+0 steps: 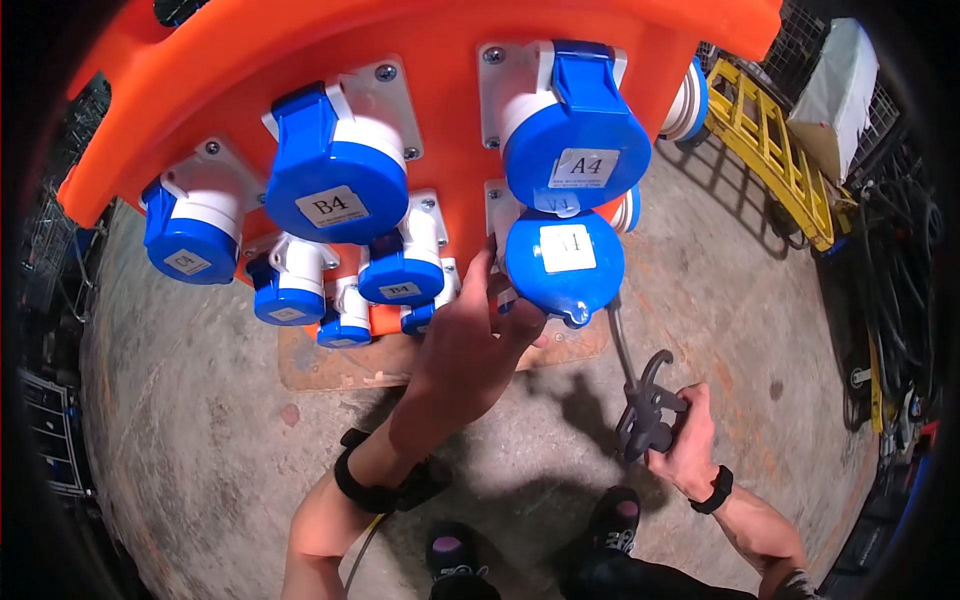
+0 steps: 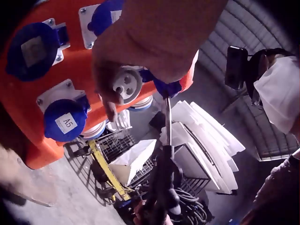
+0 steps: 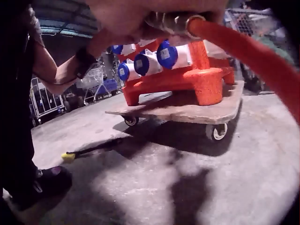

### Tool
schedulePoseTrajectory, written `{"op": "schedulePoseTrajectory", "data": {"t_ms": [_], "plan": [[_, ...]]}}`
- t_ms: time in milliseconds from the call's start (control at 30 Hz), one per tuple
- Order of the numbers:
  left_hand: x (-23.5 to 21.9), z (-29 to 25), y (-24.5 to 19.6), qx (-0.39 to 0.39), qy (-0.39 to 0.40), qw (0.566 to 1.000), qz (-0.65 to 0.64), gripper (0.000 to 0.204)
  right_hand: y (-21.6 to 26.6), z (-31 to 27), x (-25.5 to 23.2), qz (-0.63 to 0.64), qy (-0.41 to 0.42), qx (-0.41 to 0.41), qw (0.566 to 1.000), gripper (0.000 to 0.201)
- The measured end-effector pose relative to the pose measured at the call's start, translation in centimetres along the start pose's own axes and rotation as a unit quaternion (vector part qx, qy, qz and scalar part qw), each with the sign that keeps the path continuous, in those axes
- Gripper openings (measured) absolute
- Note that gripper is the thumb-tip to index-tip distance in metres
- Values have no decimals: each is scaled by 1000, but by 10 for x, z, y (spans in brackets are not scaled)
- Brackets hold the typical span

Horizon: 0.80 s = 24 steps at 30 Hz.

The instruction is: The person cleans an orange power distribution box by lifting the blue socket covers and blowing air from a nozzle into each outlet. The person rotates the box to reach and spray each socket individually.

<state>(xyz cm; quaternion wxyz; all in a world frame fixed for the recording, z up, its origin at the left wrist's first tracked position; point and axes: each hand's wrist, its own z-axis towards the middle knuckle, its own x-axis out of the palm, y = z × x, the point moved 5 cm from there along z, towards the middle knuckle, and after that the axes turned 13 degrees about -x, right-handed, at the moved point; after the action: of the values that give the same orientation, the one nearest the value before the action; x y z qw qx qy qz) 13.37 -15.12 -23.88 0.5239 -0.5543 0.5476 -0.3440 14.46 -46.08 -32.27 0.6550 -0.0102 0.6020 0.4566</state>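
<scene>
An orange power distribution box (image 1: 440,110) carries rows of white sockets with labelled blue caps. My left hand (image 1: 465,355) grips the raised blue cap (image 1: 567,285) of a socket below the one marked A4. In the left wrist view that socket's round face (image 2: 126,86) shows its holes, with left fingers along its side. My right hand (image 1: 692,445) holds a black air blow gun (image 1: 650,420) by its handle. The gun's thin metal nozzle (image 2: 168,117) points up at the raised cap. From a brass coupling (image 3: 171,22) at the right hand runs an orange hose (image 3: 253,58).
The box stands on a wheeled wooden dolly (image 3: 187,112) on a concrete floor. To the right are a yellow cart frame (image 1: 790,160) and coiled black cables (image 1: 910,240). A dark bar with a yellow end (image 3: 68,156) lies near my shoe (image 3: 51,183).
</scene>
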Motion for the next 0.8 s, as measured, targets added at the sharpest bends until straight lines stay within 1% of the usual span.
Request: {"op": "schedulePoseTrajectory", "data": {"t_ms": [33,67,133,167,200,233,267,300,333,367,400,433,467,533,567,600,667,700,733,800], "plan": [[1,-1,-2,7,6,1000,-1,78,3,1,0,7,18,11,1000,60],[1,-1,-2,8,6,1000,-1,78,6,3,1,7,18,10,1000,60],[2,-2,-2,12,19,999,-27,68,15,10,5,8,23,-5,1000,60],[2,-2,-4,13,20,999,-27,68,20,14,8,25,21,-1,999,60],[2,-3,-5,-6,36,998,-55,65,23,18,9,24,19,0,1000,60],[3,-4,-5,-25,51,995,-84,63,28,23,10,26,35,-2,999,60],[5,-3,-3,-24,52,995,-82,63,31,26,12,29,51,-6,998,59],[5,-2,-2,13,37,997,-66,50,35,28,14,37,57,-25,997,59],[4,-2,-3,51,21,997,-50,45,35,28,14,37,57,-26,997,59],[1,-2,-5,52,19,997,-49,45,35,28,19,26,89,-33,995,59],[0,-1,-6,23,35,998,-53,46,35,27,23,16,121,-41,992,58],[-1,-1,-5,-7,49,997,-58,56,33,24,25,12,129,-24,991,56],[-3,-2,-5,-7,45,997,-59,56,31,19,27,12,131,-28,991,56],[-2,-2,-2,-19,46,999,-17,54,20,10,27,48,104,20,993,54],[-2,-1,5,6,48,998,-41,57,17,7,23,54,95,46,993,53],[0,2,12,6,43,998,-44,57,18,5,23,54,98,42,993,53],[4,5,15,91,46,990,-102,54,13,-3,21,54,103,83,990,54],[6,5,21,91,42,990,-104,54,15,-8,24,53,126,68,988,54],[8,4,25,91,36,992,-83,49,15,-15,29,76,152,77,982,57],[11,3,34,95,28,993,-59,45,19,-31,39,63,204,39,976,59]]}}
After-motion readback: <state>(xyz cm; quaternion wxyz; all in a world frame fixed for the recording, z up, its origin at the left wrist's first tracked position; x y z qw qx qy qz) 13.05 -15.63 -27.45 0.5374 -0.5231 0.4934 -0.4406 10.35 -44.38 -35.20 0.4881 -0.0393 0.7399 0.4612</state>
